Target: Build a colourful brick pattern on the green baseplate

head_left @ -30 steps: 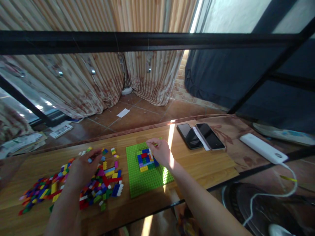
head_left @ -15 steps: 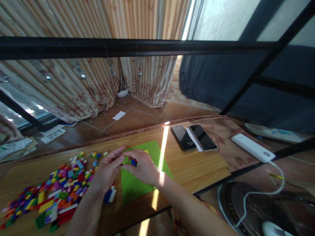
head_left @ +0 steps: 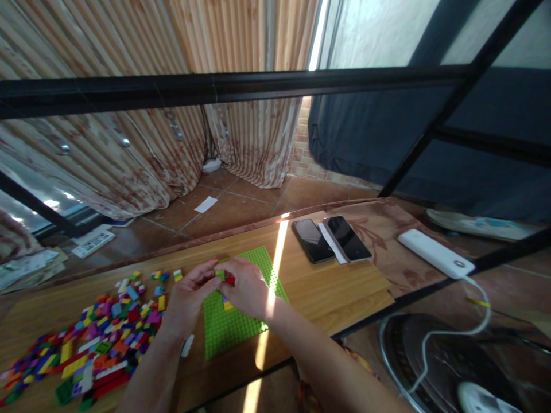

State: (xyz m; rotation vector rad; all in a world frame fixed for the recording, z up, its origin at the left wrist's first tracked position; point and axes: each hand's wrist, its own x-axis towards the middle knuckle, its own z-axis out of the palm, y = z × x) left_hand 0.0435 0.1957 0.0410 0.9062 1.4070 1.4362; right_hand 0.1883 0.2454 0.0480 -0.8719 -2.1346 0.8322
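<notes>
A small green toy brick is pinched between my two hands above the far left part of the green baseplate. My left hand comes in from the left with thumb and fingers at the brick. From the right, my right hand has its fingertips on the same brick and covers most of the small built-up block of bricks. A yellow brick and a bit of red of that block show beneath my right fingers. Left of my left hand spreads a big pile of loose bricks in many colours.
Two phones lie side by side at the right of the wooden table, with something white between them. A white power bank with a cable rests further right. A black rail crosses beyond the table.
My left hand has moved from the loose bricks to the baseplate, where it meets my right hand. A green brick now shows between their fingers. The view has shifted slightly.
</notes>
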